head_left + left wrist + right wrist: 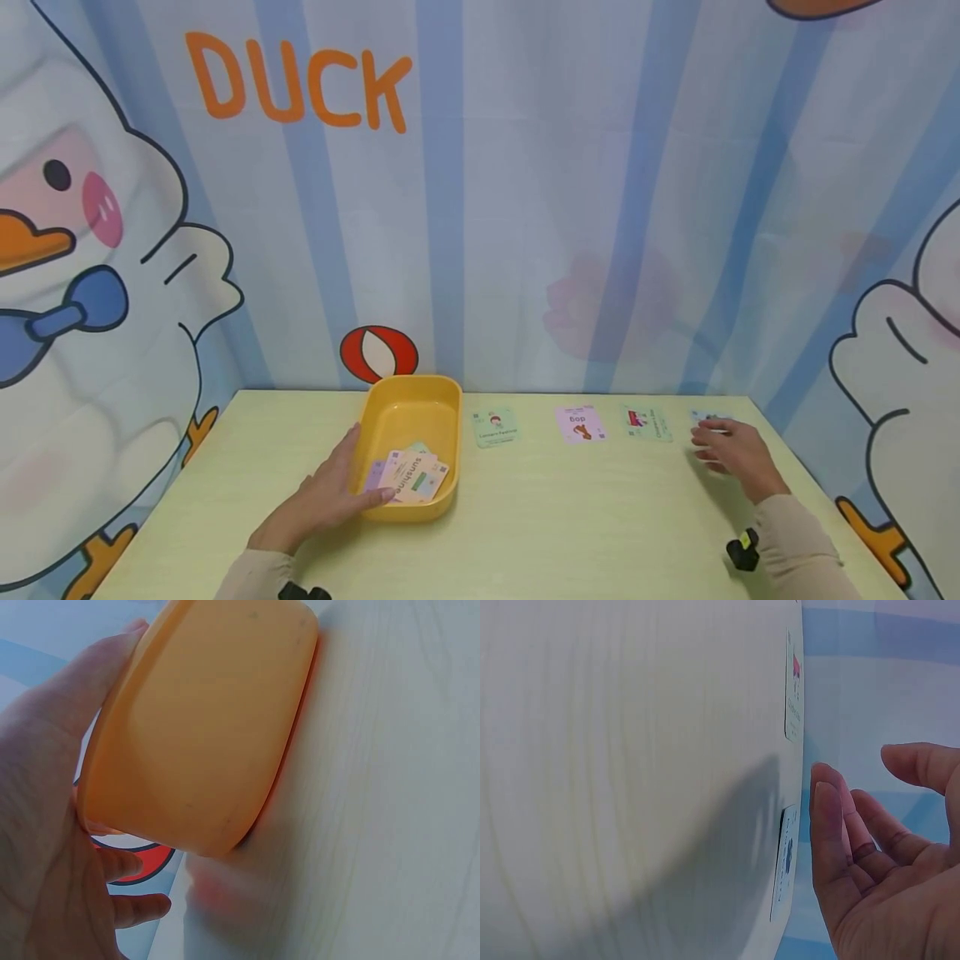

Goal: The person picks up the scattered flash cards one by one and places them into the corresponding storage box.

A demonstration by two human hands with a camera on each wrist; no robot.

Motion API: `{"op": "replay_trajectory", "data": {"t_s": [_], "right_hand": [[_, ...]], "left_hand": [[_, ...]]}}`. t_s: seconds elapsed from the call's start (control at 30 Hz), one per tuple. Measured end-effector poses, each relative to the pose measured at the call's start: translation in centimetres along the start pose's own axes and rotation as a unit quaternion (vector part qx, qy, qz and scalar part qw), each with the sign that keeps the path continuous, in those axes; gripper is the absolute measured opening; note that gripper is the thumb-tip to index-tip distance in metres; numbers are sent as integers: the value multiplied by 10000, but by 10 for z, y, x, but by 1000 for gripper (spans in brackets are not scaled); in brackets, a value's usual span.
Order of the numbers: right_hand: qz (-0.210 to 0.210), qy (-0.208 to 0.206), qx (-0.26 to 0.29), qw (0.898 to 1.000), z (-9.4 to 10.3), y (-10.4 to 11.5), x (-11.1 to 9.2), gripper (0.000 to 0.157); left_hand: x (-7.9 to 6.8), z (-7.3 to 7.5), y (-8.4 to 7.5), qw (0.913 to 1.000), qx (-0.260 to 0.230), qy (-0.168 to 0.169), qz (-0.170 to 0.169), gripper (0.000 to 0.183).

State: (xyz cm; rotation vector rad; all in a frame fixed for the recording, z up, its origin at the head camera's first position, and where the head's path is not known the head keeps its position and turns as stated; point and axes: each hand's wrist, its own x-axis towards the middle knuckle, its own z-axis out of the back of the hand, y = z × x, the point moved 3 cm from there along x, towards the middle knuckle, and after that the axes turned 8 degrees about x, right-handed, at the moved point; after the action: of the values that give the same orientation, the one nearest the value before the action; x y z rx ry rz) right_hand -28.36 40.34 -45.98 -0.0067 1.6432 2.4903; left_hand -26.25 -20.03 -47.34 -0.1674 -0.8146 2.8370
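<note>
My left hand (pixel 322 500) rests against the near left side of a yellow tray (pixel 447 400). Its fingers lie fairly straight along the outside wall, and the thumb reaches over the near rim. Inside the tray are several cards, with a cream "sunshine" card (pixel 412 477) on top and a purple card (pixel 373 475) partly under it. Over the far right of the table hovers my right hand (pixel 738 458), fingers loosely bent and nothing between them. Beneath its fingertips lies a blue card (pixel 784 859), partly hidden by the hand in the head view.
Along the table's back edge lie a green card with a small figure (pixel 495 427), a purple "dog" card (pixel 580 424) and another green card (pixel 647 423). Behind the pale wooden table (pixel 555 517) hangs a striped curtain (pixel 517 208) with duck drawings.
</note>
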Motion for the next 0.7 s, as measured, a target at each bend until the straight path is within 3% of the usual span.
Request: {"op": "replay_trajectory", "data": {"t_s": [0.43,0.7], "right_hand": [[85,-32,-93,9999,10,-4,4,66],[129,-280,-240,9992,16,-7,10,67]], "left_hand": [[-1,0,1,10000,22,-31,-15,121],[1,-2,2,10000,18,-75,-3,123]]}}
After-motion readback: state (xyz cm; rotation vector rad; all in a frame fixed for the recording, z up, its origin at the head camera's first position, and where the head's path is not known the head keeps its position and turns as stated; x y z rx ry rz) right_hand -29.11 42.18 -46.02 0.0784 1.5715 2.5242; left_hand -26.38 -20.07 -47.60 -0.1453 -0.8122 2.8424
